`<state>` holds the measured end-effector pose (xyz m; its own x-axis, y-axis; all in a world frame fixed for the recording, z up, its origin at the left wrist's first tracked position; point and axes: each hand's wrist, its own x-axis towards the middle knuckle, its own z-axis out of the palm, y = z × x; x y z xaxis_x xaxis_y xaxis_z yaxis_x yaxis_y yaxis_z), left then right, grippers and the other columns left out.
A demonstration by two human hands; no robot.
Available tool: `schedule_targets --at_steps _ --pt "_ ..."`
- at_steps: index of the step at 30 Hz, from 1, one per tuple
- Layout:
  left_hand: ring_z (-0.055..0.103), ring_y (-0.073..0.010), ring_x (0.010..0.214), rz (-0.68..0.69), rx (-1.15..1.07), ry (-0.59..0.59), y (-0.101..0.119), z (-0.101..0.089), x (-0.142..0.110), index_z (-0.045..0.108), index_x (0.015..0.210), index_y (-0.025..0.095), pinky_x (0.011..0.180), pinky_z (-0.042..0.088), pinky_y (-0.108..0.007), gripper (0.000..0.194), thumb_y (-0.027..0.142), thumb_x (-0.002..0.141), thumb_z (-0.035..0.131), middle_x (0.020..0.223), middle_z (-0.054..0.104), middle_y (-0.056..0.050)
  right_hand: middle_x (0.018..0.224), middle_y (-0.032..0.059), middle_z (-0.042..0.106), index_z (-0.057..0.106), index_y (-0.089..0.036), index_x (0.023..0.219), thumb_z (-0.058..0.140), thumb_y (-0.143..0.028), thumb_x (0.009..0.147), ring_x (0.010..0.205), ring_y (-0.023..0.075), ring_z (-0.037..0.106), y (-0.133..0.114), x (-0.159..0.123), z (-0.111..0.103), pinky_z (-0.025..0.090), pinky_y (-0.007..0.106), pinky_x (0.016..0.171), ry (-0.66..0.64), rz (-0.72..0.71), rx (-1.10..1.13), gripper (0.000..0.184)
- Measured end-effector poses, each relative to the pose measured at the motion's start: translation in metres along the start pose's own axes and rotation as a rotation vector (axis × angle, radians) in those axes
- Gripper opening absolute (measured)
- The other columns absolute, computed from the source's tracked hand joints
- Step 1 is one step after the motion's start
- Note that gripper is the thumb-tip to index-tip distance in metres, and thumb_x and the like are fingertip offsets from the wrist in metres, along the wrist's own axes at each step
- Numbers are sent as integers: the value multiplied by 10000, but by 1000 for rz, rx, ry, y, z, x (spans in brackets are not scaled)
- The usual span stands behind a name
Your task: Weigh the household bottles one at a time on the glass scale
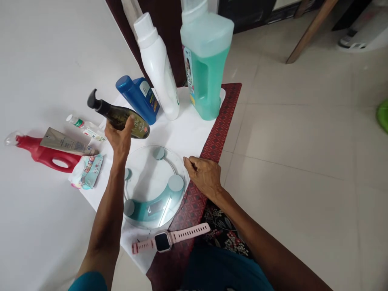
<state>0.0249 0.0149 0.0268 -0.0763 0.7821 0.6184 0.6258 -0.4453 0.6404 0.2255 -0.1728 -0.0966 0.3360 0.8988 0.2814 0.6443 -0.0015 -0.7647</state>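
Observation:
My left hand [119,139] is wrapped round a dark pump bottle [140,126] with a black pump head. The bottle leans over the table by the blue bottle [141,99]; whether its base touches the cloth I cannot tell. Closed in a loose fist, my right hand [203,171] rests by the right rim of the round glass scale [145,178], with nothing visible in it. The scale has a teal band and a small display. In front of it lies a pink smartwatch [163,241].
Behind stand a white bottle [162,68] and a large green liquid jug [206,72]. To the left are a small clear bottle [91,128], a beige tube [65,141], a red bottle [45,155] and a wipes pack [91,171]. A red patterned cloth [226,121] edges the table.

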Motion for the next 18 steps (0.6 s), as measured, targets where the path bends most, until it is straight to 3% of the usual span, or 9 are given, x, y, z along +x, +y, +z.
schedule_targets --at_steps 4,7,12,18 --pt "733 -262 905 20 73 -89 24 -58 -32 714 960 197 862 660 -452 451 600 843 880 937 759 -49 559 41 607 531 -221 588 524 -457 1043 557 140 466 -1 1 -1 211 318 618 -41 34 -36 512" --pt "697 -223 791 -16 86 -168 39 -84 -70 724 911 200 736 632 -386 439 591 805 895 872 754 -36 565 47 604 548 -219 590 515 -469 1040 570 149 468 -2 2 -1 204 325 627 -62 42 -76 516" --pt "686 -209 748 -134 42 -248 44 -99 -114 735 909 187 641 583 -328 420 546 779 909 848 751 -49 580 49 593 585 -217 607 511 -466 1038 596 160 468 -6 1 -1 213 329 642 -90 72 -131 503" --pt "695 -248 853 -83 91 -237 34 -100 -123 719 991 202 724 612 -382 453 538 780 938 936 743 -64 590 39 560 594 -221 618 524 -486 1031 611 168 446 -5 0 0 207 340 646 -72 79 -149 496"
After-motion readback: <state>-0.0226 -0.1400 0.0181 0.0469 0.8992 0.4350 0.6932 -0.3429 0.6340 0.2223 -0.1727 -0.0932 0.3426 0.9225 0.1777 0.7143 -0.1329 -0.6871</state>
